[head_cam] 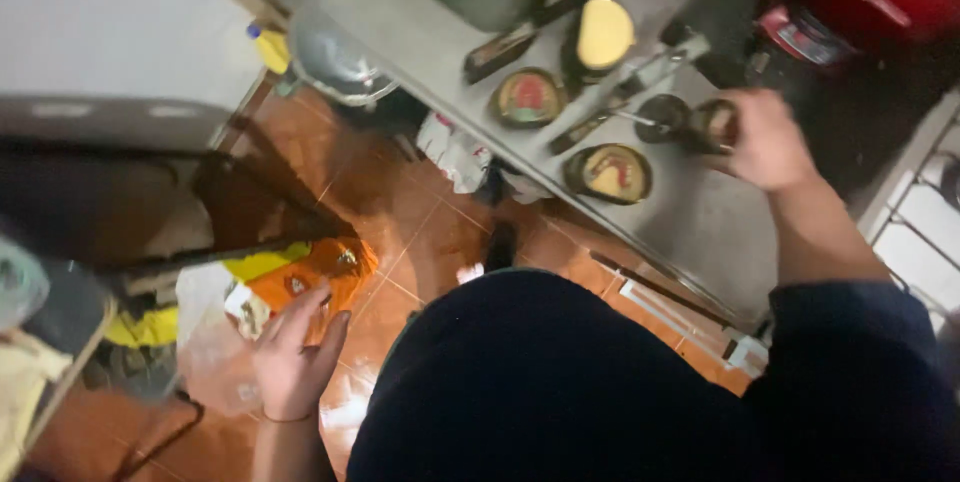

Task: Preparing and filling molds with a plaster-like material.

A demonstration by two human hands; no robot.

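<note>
On the grey counter [690,232] we see three round tins with coloured lids: one red and green [527,98], one plain yellow [604,33], one yellow with red [609,173]. On the floor lie an orange-and-yellow bag [320,267] and a white printed bag [455,152].

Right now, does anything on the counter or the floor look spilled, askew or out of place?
No spill shows. Oddities: a crumpled white bag hangs off the counter edge, and orange and yellow packets lie heaped low beside the left hand. The right hand grips a small dark jar.
</note>
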